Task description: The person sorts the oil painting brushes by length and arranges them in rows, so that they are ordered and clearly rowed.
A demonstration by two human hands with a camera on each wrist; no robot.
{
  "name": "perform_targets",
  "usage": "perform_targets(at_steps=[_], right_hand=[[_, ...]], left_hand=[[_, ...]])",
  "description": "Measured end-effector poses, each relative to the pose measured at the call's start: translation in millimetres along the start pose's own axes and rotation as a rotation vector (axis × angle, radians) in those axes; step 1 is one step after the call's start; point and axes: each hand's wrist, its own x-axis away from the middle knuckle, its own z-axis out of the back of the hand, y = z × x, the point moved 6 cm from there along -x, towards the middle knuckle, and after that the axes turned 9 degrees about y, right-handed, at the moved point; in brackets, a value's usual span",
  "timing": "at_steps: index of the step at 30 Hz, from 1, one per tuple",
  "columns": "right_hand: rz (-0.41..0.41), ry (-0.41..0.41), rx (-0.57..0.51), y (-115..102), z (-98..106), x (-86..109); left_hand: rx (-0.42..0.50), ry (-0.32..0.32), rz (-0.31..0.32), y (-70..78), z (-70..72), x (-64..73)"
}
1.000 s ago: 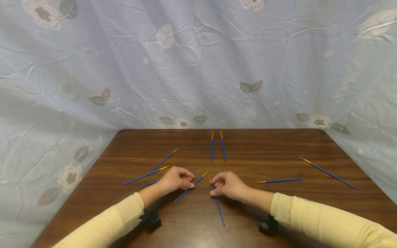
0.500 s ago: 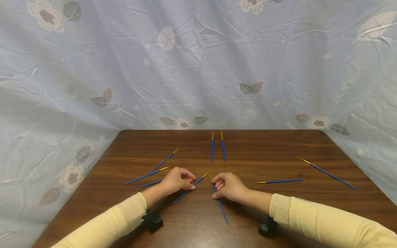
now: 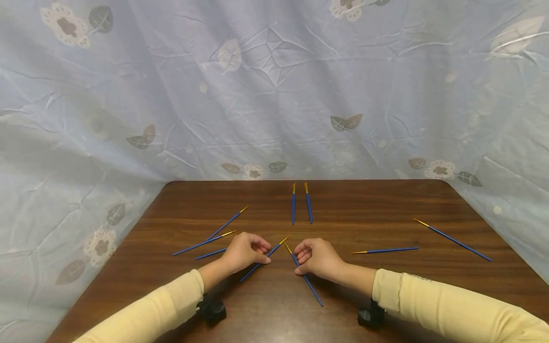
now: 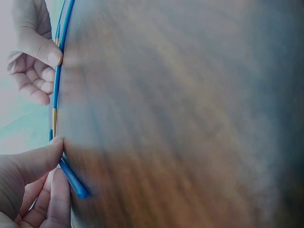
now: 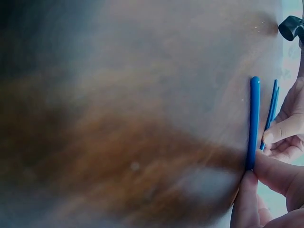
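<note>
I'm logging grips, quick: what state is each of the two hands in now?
Left hand: closed, pinching a blue paintbrush.
Right hand: closed, pinching another blue paintbrush.

Just looking at a wrinkly floral curtain (image 3: pixel 274 109) round three sides of a brown table (image 3: pixel 364 209), plus some glare (image 3: pixel 276 328).

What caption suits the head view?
Two hands hold blue paintbrushes, tips close together, more brushes lying on the table.

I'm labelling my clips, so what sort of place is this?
Probably a screened-off indoor work area: there's a brown table, a flowery curtain behind and beside it, and blue paintbrushes spread on top.
</note>
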Motion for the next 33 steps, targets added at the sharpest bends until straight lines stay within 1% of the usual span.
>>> perform_targets(at_steps=[4, 7, 11, 13, 18, 24, 29, 33], right_hand=[[-0.006, 0.003, 0.005, 1.2, -0.7, -0.2], [-0.012, 0.006, 0.014, 2.1, -0.9, -0.9], [-0.029, 0.012, 0.006, 3.7, -0.7, -1.4], [-0.044, 0.016, -0.016, 4.4, -0.4, -1.4], [-0.09, 0.008, -0.07, 8.9, 0.9, -2.2], [-0.138, 0.006, -0.115, 10.1, 7.4, -0.6], [-0.162, 0.005, -0.164, 10.8, 14.0, 1.6], [-0.184, 0.014, -0.187, 12.9, 18.7, 1.4]], left_hand=[[0.005, 0.014, -0.012, -0.3, 0.4, 0.8], [0.02, 0.018, -0.004, -1.0, 0.6, 1.0], [0.053, 0.007, 0.018, -1.5, -0.5, 0.9], [0.067, 0.001, 0.031, -1.0, -1.0, 0.8], [0.067, -0.009, 0.055, 0.3, -1.9, 0.5], [0.111, -0.006, 0.094, -0.2, 0.5, 1.7], [0.128, -0.021, 0.086, -0.1, 0.5, 0.8], [0.174, -0.038, 0.087, 1.8, 0.0, -0.7]])
